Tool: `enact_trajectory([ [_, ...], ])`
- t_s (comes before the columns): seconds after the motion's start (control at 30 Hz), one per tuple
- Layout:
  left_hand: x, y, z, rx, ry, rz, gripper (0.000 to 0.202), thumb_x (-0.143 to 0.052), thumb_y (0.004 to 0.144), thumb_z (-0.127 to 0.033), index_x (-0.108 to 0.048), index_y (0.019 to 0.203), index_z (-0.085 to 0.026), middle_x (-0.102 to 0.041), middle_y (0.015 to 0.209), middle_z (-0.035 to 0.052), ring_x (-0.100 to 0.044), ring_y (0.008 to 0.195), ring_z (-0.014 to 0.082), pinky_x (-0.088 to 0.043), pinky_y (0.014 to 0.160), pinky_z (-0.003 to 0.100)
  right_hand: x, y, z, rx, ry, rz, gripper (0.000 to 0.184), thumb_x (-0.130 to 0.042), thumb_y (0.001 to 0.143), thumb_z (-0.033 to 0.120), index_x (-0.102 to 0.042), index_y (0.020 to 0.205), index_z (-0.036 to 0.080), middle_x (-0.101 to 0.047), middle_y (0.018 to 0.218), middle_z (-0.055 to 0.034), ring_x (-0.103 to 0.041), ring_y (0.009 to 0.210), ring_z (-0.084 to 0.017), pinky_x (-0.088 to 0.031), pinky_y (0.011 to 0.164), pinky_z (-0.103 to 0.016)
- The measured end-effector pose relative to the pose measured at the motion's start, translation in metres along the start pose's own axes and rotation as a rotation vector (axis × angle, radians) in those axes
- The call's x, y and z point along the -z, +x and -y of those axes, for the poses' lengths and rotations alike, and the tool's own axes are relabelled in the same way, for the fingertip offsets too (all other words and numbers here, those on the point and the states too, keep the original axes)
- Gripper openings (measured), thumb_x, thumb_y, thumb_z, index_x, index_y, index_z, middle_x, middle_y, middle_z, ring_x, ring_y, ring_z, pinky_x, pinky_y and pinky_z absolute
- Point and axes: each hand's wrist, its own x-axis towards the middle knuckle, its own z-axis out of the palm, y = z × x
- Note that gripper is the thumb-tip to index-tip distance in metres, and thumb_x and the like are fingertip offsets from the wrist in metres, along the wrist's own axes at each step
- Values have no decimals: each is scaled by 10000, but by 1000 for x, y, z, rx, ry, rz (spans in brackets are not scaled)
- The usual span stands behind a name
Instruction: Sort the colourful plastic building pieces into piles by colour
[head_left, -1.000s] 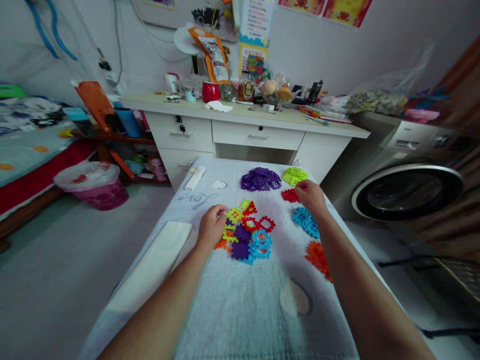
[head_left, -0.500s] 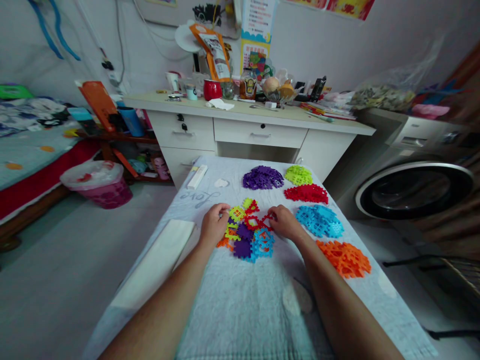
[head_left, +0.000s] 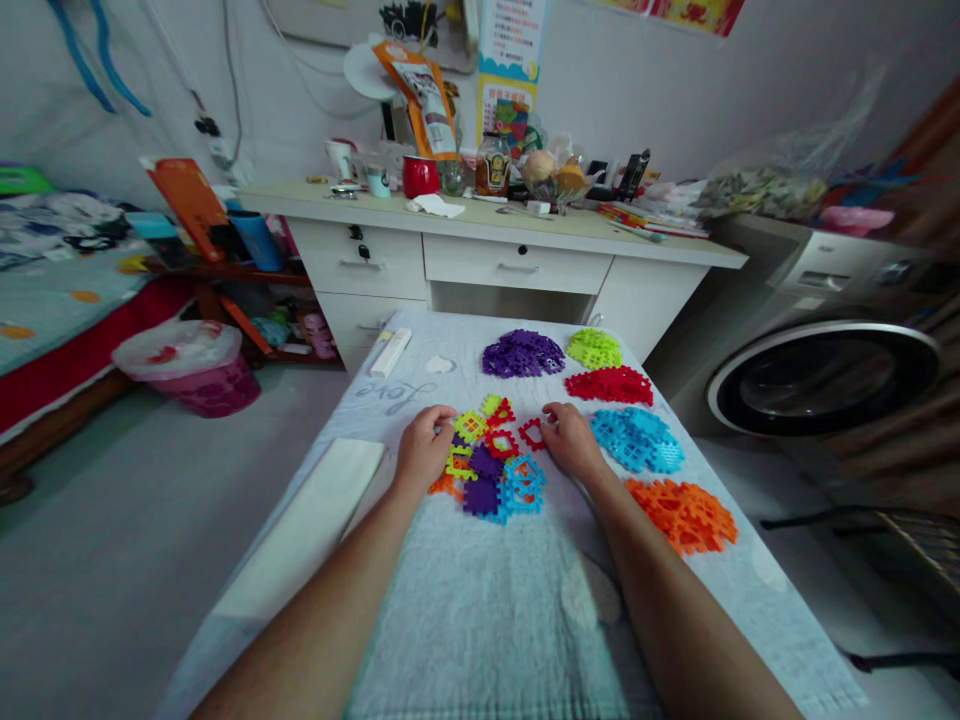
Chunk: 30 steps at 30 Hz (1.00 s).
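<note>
My right hand [head_left: 568,438] pinches the edge of a red toothed square building piece [head_left: 532,433] with an open middle. It is just right of a mixed heap of plastic pieces [head_left: 484,465] in yellow-green, red, purple, blue and orange. Another red square piece [head_left: 502,443] lies in the heap. My left hand [head_left: 426,445] rests at the heap's left side with fingers curled together; whatever they may hold is hidden. Sorted piles lie beyond and to the right: purple [head_left: 523,354], yellow-green [head_left: 595,348], red [head_left: 609,385], blue [head_left: 637,440] and orange [head_left: 682,516].
A cloth-covered table [head_left: 480,620] bears the pieces. On its left lie a long white slab [head_left: 307,520] and a small white bar [head_left: 391,353]. Behind stands a cluttered white desk [head_left: 517,268]; a washing machine [head_left: 817,330] is at right, a pink bin [head_left: 202,385] at left.
My right hand has drawn the red square piece slightly right, leaving a gap between it and the heap's other red square. My left hand stays by the heap. The view has shifted a little.
</note>
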Motion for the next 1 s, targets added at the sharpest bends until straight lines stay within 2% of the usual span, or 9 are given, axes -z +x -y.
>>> enact_trajectory([
  [0.17, 0, 0, -1, 0, 0, -2, 244, -503, 795, -255, -680, 955, -207, -713, 932, 33, -656, 878, 189, -498, 868, 329, 2, -5, 2, 82, -68, 96, 452, -667, 821, 393, -603, 1193, 144, -601, 1101, -114, -589, 975, -206, -430, 871, -288],
  [0.23, 0, 0, 0, 2, 1, -1, 243, -503, 795, -251, -680, 955, -208, -713, 934, 32, -656, 880, 187, -499, 868, 326, 3, -7, 4, 110, -109, 130, 474, -691, 792, 434, -618, 1164, 149, -602, 1098, -117, -581, 1005, -225, -429, 872, -298],
  [0.37, 0, 0, 2, 4, 1, -1, 242, -505, 798, -254, -680, 958, -206, -713, 941, 34, -657, 883, 187, -500, 872, 326, 8, -8, 10, 107, -121, 133, 344, -657, 806, 350, -665, 1084, 148, -646, 1054, -115, -602, 948, -208, -424, 843, -280],
  [0.47, -1, 0, 2, 6, -2, -4, 244, -503, 799, -252, -680, 961, -209, -714, 946, 34, -656, 885, 186, -499, 878, 327, 12, -6, 11, 86, -46, 117, 250, -566, 868, 290, -685, 1043, 157, -702, 992, -93, -628, 867, -181, -422, 787, -253],
  [0.57, 0, -1, 1, 3, -2, -5, 244, -502, 801, -256, -680, 961, -207, -714, 945, 36, -657, 885, 187, -502, 880, 330, 12, -5, 10, 40, 42, 78, 279, -455, 929, 228, -690, 1064, 162, -738, 986, -82, -657, 877, -182, -427, 785, -248],
  [0.67, 1, -1, -1, 2, -3, -2, 242, -499, 804, -251, -680, 959, -206, -716, 948, 38, -658, 885, 187, -504, 881, 332, 9, -2, 6, -31, 85, -1, 328, -407, 952, 197, -680, 1131, 164, -740, 1068, -86, -664, 965, -193, -436, 847, -258],
  [0.83, 2, -1, -3, 4, 7, -2, 238, -502, 804, -253, -680, 953, -203, -717, 939, 38, -662, 882, 187, -505, 880, 331, 4, -1, 2, -53, -19, -39, 314, -453, 945, 232, -664, 1157, 139, -701, 1129, -131, -638, 1026, -214, -424, 909, -279],
  [0.9, 2, 0, -3, 2, 6, -1, 243, -498, 803, -252, -679, 955, -199, -718, 947, 42, -662, 884, 189, -504, 882, 334, 2, -2, 2, -39, -110, -31, 319, -511, 925, 300, -660, 1142, 121, -675, 1109, -159, -618, 1036, -237, -416, 920, -298],
  [1.0, 1, 1, -2, -4, 6, 1, 249, -495, 801, -251, -681, 958, -199, -719, 955, 44, -661, 891, 191, -504, 880, 334, -1, -3, 3, -39, -211, -14, 429, -585, 878, 410, -629, 1180, 108, -639, 1109, -176, -588, 1054, -275, -409, 939, -335],
])
